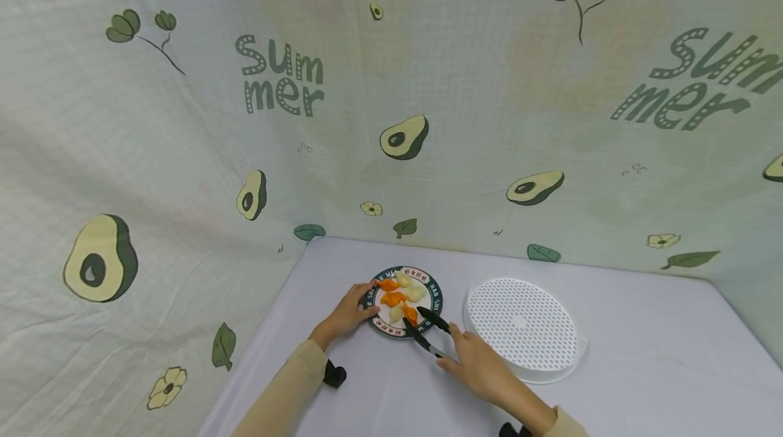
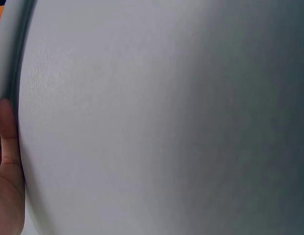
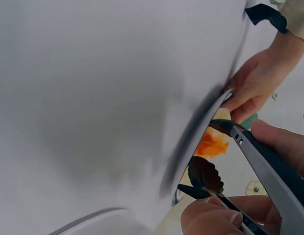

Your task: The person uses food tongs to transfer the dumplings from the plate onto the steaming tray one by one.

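Note:
A round plate with a dark green patterned rim holds several orange and pale dumpling-like pieces. My left hand grips the plate's left edge; in the left wrist view part of that hand shows at the plate's side. Black-tipped tongs are held in my right hand, their arms spread at the plate's lower right, around an orange piece. In the right wrist view, the fingers hold the tongs beside the plate edge and an orange piece.
A white round perforated tray stands on the white table to the right of the plate, with a clear rim beneath it. A patterned cloth hangs behind and to the left of the table.

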`<state>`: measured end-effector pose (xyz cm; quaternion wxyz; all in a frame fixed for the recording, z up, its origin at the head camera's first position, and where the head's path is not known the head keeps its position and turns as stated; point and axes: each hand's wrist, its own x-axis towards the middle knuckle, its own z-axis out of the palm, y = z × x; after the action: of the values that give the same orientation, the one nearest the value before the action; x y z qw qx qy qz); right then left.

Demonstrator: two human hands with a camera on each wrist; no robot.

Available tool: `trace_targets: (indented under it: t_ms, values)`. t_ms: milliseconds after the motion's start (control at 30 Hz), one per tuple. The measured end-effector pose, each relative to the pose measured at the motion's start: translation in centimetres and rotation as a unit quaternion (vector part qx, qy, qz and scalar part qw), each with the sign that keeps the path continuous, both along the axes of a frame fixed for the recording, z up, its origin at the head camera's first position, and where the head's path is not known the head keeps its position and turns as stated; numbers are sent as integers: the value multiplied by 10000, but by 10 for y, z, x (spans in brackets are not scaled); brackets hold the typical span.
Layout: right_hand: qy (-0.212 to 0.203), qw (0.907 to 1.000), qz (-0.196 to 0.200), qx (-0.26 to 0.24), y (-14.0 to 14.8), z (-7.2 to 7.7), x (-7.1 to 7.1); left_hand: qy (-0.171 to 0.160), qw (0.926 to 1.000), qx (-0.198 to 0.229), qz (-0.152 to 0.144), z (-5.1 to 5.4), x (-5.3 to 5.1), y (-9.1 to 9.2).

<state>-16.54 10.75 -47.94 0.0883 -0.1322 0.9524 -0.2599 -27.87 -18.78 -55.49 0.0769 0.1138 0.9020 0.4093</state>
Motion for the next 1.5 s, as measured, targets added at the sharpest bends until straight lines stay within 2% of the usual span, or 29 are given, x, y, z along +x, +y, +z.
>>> trace_targets:
  t_ms: [267, 500, 733, 900, 1067, 1233, 1500]
  values:
    - [132, 9999, 100, 27, -2, -1, -2, -24, 10000, 13, -13, 0, 0, -1]
    - [88, 9999, 142, -21, 0, -1, -3, -91, 10000, 32, 9, 0, 0, -1]
    - [386, 9991, 134, -93, 1, 1, -4, -25, 10000, -16, -3, -1, -3, -3]
    - [375, 9992, 127, -14, 2, 3, -4, -95, 10000, -6, 23, -2, -3, -2]
    - [347, 9994, 88, -28, 5, 8, -3, -147, 9999, 14, 35, -2, -1, -1]
    - [425, 9990, 60, -129, 10, 14, -2, -47, 10000, 73, 3, -1, 0, -1]
    - [426, 9989, -78, -181, 28, 23, -3, -68, 10000, 47, 30, -1, 0, -1]
